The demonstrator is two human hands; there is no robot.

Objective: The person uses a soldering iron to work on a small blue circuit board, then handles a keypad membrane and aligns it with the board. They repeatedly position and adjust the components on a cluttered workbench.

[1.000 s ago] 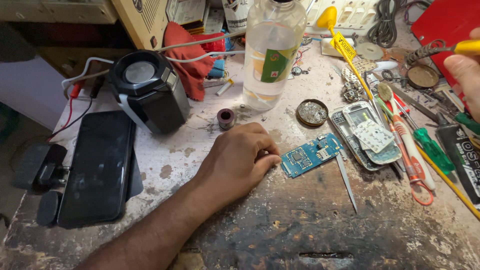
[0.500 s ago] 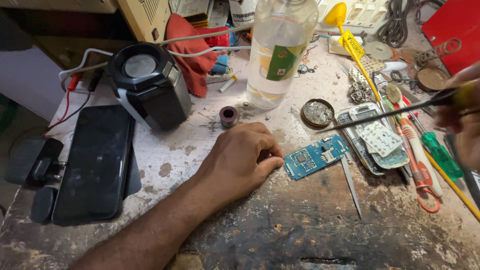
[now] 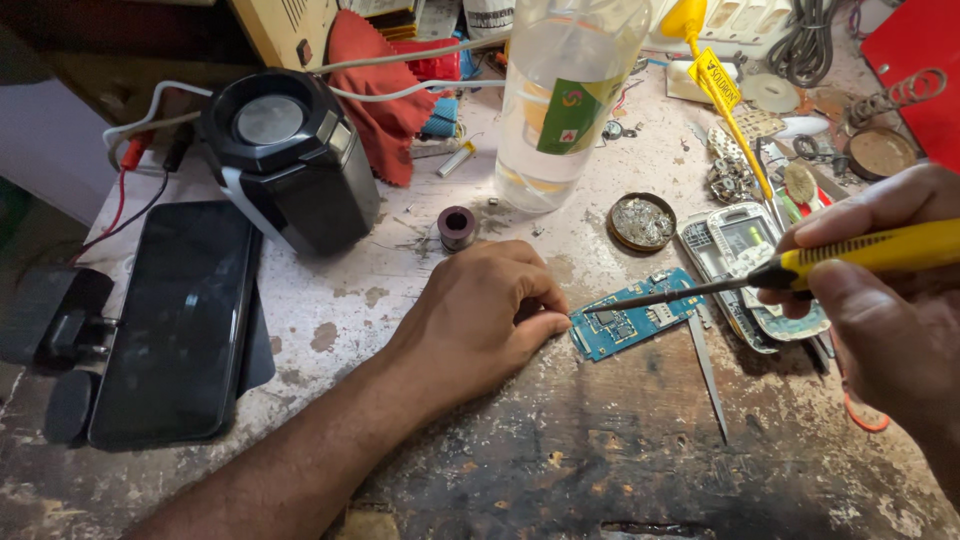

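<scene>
Left hand [image 3: 480,315] curled, apparently pinching blue circuit board [image 3: 632,322]; right hand [image 3: 890,300] grips yellow soldering iron [image 3: 800,268], tip on board.

circuit board [image 3: 634,321] between both hands, bottle [image 3: 563,95] behind, phone [image 3: 178,320] far left

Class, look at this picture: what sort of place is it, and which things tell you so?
Most likely a phone repair bench. The right hand holds a yellow-handled soldering iron to a small blue circuit board, the left hand steadies it, and an opened phone shell lies alongside.
</scene>
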